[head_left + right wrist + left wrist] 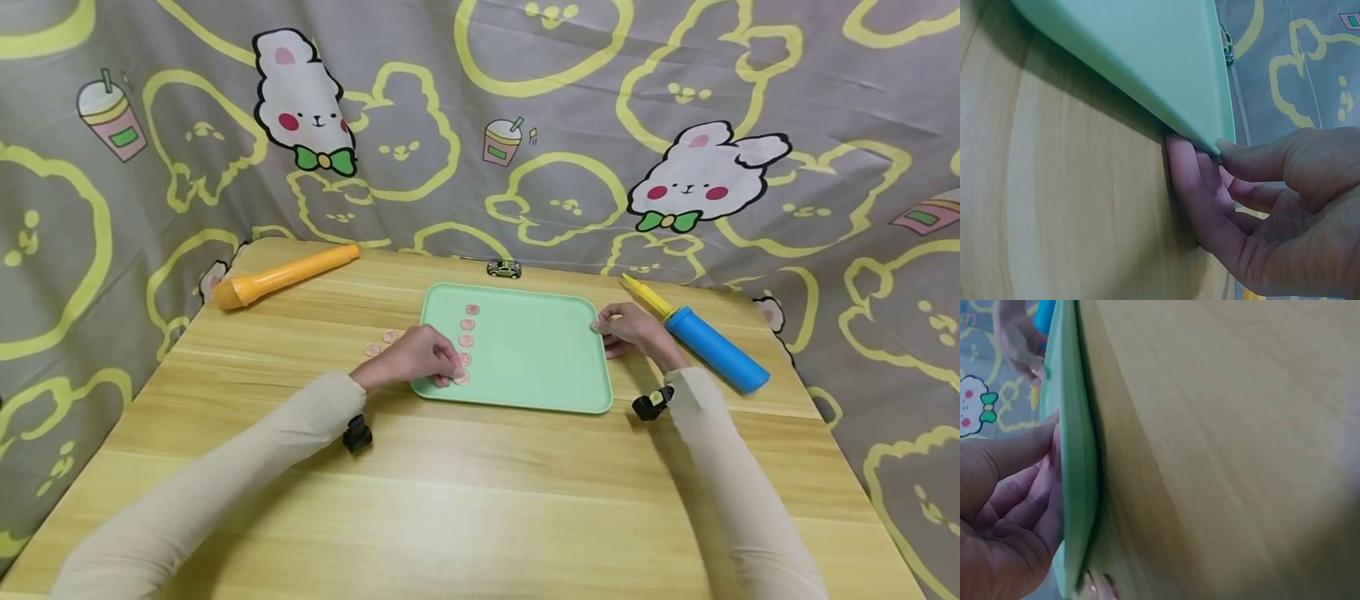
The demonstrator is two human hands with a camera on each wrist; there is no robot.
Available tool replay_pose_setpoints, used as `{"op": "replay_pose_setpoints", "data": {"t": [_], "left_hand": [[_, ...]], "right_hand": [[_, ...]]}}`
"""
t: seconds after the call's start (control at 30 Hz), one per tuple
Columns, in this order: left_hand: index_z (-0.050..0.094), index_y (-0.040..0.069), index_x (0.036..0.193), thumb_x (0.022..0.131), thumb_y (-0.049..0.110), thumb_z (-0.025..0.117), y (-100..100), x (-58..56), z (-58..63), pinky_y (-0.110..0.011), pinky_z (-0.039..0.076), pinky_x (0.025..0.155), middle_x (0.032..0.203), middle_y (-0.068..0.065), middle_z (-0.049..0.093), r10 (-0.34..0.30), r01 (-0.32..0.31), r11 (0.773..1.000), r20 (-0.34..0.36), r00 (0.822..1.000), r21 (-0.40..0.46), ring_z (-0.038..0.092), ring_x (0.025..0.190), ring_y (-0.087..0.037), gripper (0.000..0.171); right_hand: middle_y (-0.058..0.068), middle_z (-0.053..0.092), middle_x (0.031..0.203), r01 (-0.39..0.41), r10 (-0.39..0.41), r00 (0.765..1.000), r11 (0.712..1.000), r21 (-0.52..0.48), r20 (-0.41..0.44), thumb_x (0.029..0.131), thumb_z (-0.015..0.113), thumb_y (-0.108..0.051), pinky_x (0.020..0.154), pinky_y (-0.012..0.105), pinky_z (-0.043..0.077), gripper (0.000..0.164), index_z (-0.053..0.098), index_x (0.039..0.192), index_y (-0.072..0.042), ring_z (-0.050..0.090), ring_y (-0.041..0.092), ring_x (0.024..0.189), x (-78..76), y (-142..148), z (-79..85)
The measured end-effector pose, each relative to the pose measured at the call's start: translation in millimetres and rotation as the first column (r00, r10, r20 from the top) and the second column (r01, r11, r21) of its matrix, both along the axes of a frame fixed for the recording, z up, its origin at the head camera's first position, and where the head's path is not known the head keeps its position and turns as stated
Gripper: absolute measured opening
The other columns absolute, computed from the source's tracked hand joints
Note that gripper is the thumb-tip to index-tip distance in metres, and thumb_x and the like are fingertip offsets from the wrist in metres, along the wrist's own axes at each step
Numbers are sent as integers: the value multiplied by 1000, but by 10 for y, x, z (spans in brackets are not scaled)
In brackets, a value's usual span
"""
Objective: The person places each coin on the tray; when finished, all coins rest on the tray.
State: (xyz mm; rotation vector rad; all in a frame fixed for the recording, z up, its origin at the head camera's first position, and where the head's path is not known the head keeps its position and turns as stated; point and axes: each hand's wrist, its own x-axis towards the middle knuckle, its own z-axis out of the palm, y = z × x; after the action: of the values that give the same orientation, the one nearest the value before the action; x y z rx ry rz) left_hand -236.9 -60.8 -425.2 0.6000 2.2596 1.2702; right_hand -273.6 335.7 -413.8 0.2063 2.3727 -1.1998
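A light green tray (536, 354) lies on the table. Along its left side runs a column of several copper-coloured coins (467, 341). My left hand (416, 357) reaches over the tray's left rim, thumb and fingers pinching the coin (462, 378) at the near end of that column. In the left wrist view the tray's raised wall hides the left fingertips and that coin. My right hand (633, 327) grips the tray's right edge. In the right wrist view the thumb (1254, 161) presses the rim from above while the fingers curl beneath it.
Two more coins (382, 342) lie on the table left of the tray. An orange microphone-shaped object (288, 275) is at the back left, a small toy car (504, 269) behind the tray. A blue and yellow hand pump (716, 348) lies at the right. Patterned cloth (420, 125) hangs behind.
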Motion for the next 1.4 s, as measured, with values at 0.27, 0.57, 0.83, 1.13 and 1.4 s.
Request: {"op": "replay_pose_setpoints", "data": {"t": [0.27,0.57,0.83,1.13,1.4], "left_hand": [[72,1,79,94,8,79,49,30,17,-24,53,59,71,-8,72,-6,-3,995,-86,996,-101,65,59,-14,18],[67,2,76,96,0,72,66,107,2,-23,49,61,69,-6,69,13,-29,994,-150,989,-103,60,58,-13,21],[68,2,79,95,0,72,66,116,-8,-24,47,60,69,-5,66,30,-46,995,-177,984,-83,59,56,-15,17],[71,5,86,93,10,80,84,-42,114,-25,47,61,77,-6,69,15,-33,997,-250,968,-66,59,64,-14,12],[72,4,110,101,15,72,-137,-247,343,-40,56,85,104,-10,72,91,-80,996,-358,929,47,67,95,-26,14]], "right_hand": [[9,63,92,5,-5,1000,1000,2,6,109,55,-13,72,32,63,25,51,125,6,65,14,77,8,-4,4],[9,62,91,9,-9,1000,1000,9,5,110,55,-13,71,32,63,25,51,124,6,65,15,76,22,-28,-11],[8,63,90,-5,5,1000,1000,13,-7,110,55,-14,71,32,63,27,51,127,7,65,14,75,15,-35,2],[8,63,91,10,-10,1000,1000,9,-6,110,56,-15,72,32,63,28,51,127,6,65,14,76,43,13,11],[7,63,88,28,-28,1000,1000,-14,-1,109,56,-13,69,30,63,24,51,124,6,65,12,73,26,3,5]]}}
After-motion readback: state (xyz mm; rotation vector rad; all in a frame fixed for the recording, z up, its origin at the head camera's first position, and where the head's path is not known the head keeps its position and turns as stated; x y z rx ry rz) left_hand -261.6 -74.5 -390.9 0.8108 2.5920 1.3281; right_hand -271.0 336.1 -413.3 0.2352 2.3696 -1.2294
